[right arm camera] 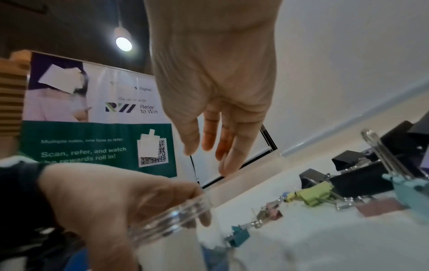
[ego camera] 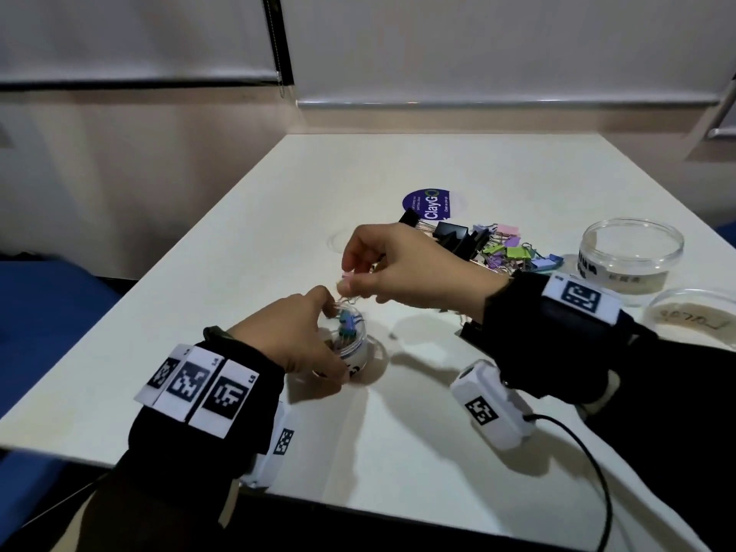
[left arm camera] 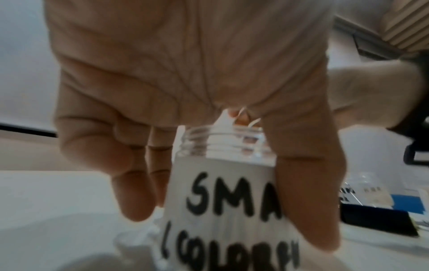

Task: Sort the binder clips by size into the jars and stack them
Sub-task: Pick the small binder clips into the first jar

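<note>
A small pink clip (ego camera: 345,277) is pinched in the fingertips of the right hand (ego camera: 410,268), and it hangs just above the open mouth of the small jar (ego camera: 350,344). The jar stands upright on the table (ego camera: 398,452), nearer the front edge than the back one, and its mouth points straight up. A few little clips already lie inside it. The left hand (ego camera: 294,340) has its fingers curled round the jar to keep it from tipping; the left wrist view shows the thumb on one side and fingers on the other, with a label that starts "SMA". The clip is right over the jar, so I think it only has to go straight down and be let go. I cannot tell which way the clip's long side points, because it is small and blurry. Behind the right hand, toward the right edge of the table, sits a pile of clips (ego camera: 498,249), black and coloured. A wide jar (ego camera: 633,256) stands past the pile, with a clear lid (ego camera: 695,316) beside it.
</note>
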`<state>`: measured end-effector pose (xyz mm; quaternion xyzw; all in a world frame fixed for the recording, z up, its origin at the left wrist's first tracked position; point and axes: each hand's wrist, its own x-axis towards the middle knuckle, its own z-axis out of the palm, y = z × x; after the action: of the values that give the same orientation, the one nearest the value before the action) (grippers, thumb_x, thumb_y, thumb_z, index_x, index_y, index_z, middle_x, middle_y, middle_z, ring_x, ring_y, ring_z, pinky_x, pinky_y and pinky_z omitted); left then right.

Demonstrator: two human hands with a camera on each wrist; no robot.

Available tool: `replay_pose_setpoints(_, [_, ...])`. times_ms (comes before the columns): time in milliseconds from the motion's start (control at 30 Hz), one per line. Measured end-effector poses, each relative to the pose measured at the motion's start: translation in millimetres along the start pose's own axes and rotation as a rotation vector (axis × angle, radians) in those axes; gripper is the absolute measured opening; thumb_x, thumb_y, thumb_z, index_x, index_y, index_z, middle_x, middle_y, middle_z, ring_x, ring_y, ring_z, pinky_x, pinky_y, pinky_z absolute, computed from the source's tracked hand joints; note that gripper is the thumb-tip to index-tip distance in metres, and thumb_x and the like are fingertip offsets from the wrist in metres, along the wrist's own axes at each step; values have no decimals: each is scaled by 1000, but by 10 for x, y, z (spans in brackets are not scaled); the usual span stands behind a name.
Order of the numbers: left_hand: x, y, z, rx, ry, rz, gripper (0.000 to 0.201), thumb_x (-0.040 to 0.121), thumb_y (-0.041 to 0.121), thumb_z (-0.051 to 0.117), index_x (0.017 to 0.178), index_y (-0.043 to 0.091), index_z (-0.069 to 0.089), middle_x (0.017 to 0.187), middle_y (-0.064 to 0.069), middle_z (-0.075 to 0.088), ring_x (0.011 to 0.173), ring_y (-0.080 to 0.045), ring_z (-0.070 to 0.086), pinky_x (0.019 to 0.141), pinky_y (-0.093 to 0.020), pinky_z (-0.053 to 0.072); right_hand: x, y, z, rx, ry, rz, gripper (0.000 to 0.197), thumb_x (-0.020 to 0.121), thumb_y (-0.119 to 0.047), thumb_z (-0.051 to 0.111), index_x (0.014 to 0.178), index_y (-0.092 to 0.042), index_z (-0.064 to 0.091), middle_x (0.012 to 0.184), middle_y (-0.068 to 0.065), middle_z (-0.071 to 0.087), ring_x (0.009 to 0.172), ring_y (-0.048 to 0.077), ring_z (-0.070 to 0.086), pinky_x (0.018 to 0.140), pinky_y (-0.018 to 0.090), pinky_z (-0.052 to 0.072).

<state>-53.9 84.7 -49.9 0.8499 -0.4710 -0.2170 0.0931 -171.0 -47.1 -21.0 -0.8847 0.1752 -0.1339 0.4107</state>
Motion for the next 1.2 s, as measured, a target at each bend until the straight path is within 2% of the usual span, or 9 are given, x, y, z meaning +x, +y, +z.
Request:
replay_pose_setpoints(67, [1,-54,-18,20,20,-53,79,49,41,86,114,30,42,96,8,53,86,-12,58,81,-34,53,150,66,55,-76,62,6,10,82,-15,69,90,-16,63,79,3,65,68,23,65,58,33,54])
replay_pose_setpoints(167, [-8,-111,-36,38,39,-114,81,42,43,80,113,31,42,95,7,54,85,-14,59,80,-36,54,302,148,143,-421,-54,-9,20,84,-5,59,98,-15,69,87,-3,64,82,16,59,63,20,44])
replay_pose_setpoints(300, [-24,-156,-41,86,65,-158,76,50,38,80,114,27,41,94,7,52,87,-16,59,78,-31,52,423,147,303,-562,-237,-59,44,80,0,61,119,-20,66,115,-1,67,108,17,59,89,28,48])
replay_pose_setpoints(433, [-45,-150,-33,123,79,-173,74,56,35,79,118,25,40,92,8,50,89,-17,58,70,-27,47,480,133,371,-749,-351,-96,51,73,-3,71,121,-20,65,112,1,67,104,20,59,77,25,45])
replay_pose_setpoints(667, [-20,-182,-41,85,41,-162,76,54,36,79,118,26,40,99,5,53,91,-18,59,80,-34,53,458,147,378,-684,-354,-71,24,74,4,60,87,-14,69,76,-2,62,75,18,57,63,26,46])
replay_pose_setpoints(800, [-23,-181,-41,89,48,-157,75,56,36,79,118,25,40,97,7,53,91,-18,59,82,-35,53,450,170,356,-700,-301,-84,17,82,-7,60,95,-15,67,77,-6,52,78,16,53,65,23,38])
replay_pose_setpoints(933, [-14,-197,-46,72,35,-161,73,54,35,78,115,26,40,96,7,54,89,-18,60,81,-35,54,427,179,219,-526,-232,-17,26,86,-10,62,110,-19,62,73,-13,46,65,1,45,54,16,32])
replay_pose_setpoints(1100, [5,-203,-47,71,26,-151,73,53,36,78,114,26,40,95,6,55,88,-17,60,79,-34,54,351,250,104,-519,-195,-13,33,87,-5,56,115,-21,61,103,0,62,85,13,51,60,9,35])
replay_pose_setpoints(1200, [10,-207,-48,61,22,-151,73,51,36,78,113,26,40,94,6,55,86,-17,60,79,-34,54,314,215,81,-536,-213,-5,31,83,-4,58,109,-19,66,101,0,65,100,16,59,73,19,46])
